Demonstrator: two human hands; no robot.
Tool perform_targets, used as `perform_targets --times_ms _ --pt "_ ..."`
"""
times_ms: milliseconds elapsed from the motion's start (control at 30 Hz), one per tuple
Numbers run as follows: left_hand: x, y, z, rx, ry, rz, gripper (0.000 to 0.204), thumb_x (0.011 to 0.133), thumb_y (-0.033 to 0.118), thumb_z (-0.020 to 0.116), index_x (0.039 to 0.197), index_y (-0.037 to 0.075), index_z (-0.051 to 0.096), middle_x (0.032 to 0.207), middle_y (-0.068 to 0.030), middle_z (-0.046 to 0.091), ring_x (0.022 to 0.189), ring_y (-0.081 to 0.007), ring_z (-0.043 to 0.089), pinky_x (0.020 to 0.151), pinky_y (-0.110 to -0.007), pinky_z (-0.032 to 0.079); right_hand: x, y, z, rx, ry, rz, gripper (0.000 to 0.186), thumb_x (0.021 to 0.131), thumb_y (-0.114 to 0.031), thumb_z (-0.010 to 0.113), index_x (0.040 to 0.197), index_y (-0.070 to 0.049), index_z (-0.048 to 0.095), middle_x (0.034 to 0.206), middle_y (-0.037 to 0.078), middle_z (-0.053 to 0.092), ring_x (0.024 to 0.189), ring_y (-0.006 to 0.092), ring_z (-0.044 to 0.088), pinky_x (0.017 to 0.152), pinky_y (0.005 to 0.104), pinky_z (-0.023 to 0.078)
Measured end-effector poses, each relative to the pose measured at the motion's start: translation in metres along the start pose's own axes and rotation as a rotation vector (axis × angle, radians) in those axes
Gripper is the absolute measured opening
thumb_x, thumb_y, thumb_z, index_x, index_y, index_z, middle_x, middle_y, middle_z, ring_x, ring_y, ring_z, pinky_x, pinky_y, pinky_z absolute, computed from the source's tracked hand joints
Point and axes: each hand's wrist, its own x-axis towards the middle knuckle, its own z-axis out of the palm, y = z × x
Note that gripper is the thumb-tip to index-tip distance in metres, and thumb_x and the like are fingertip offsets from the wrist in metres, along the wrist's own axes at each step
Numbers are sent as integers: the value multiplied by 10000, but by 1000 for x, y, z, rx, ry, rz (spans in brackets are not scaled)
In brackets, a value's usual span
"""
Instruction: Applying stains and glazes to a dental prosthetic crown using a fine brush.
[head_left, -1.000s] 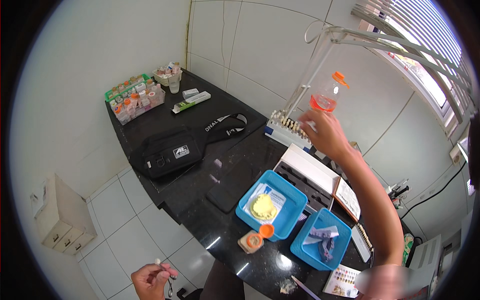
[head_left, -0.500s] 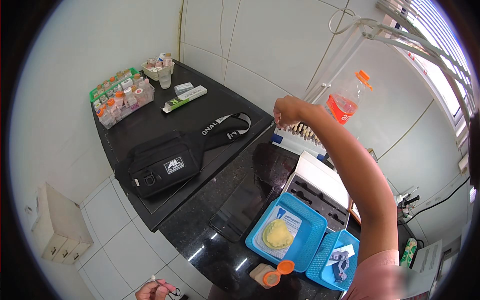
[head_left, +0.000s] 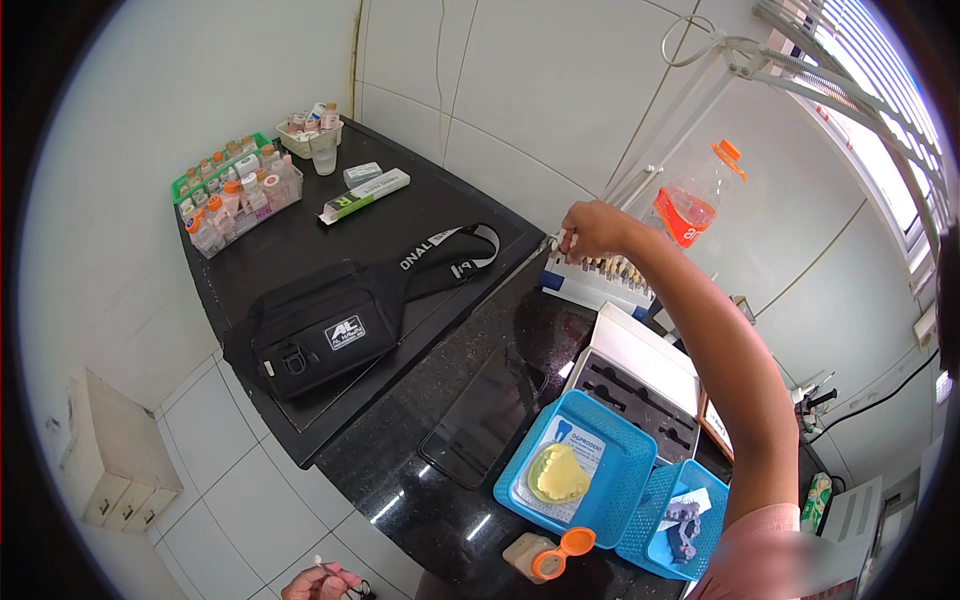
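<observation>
My left hand (head_left: 315,585), low at the bottom edge, pinches a metal clamp holding a small white piece (head_left: 319,561). My right hand (head_left: 590,232) reaches up to the left end of a rack of tooth shade tabs (head_left: 610,267), its fingers curled; what they grip is hidden. A plastic bottle (head_left: 700,190) with an orange cap stands behind that hand. Below my right forearm are an open case (head_left: 640,360) with dark cutouts, a blue basket (head_left: 610,480) holding a yellow dental cast (head_left: 557,472), a second blue basket (head_left: 640,547) with purple impressions, and an orange-lidded jar (head_left: 535,555).
A black waist bag (head_left: 315,325) and a dark flat slab (head_left: 465,430) lie on the black counter. Small bottles (head_left: 240,200) fill trays at back left, beside a cup (head_left: 323,155) and boxes (head_left: 365,195). A cabinet (head_left: 120,470) stands on the floor. A lamp arm (head_left: 780,85) hangs at right.
Since a second ago my right hand has moved left from before the bottle to the shade rack's end and curled its fingers. The view has shifted; my left hand appears lower in it.
</observation>
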Motion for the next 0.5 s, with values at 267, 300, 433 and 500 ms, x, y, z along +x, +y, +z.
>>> perform_targets --times_ms 267,300,433,500 --pt "-5 -1 1 0 61 -22 205 902 154 587 948 -40 634 837 -68 627 782 -156 589 748 -303 488 -7 23 25 640 76 9 124 744 -23 710 845 24 656 761 84 681 710 132 650 649 257 503" --pt "-5 -2 0 -6 55 -15 207 901 159 592 948 -37 636 833 -65 627 782 -155 589 750 -303 488 -7 28 31 639 78 10 124 744 -23 710 845 24 656 761 84 681 710 132 650 649 257 503" --pt "-4 1 3 3 84 -32 207 901 169 595 935 -31 636 826 -60 623 773 -150 581 733 -296 479 -6 35 40 728 165 -71 63 753 -8 685 796 11 641 766 66 678 701 125 636 657 257 497" --pt "-4 -2 1 -26 29 16 215 901 184 599 919 -28 633 823 -57 620 764 -146 571 711 -287 465 -8 31 36 717 182 -73 55 734 -9 681 779 3 653 760 61 681 704 126 640 666 259 499"
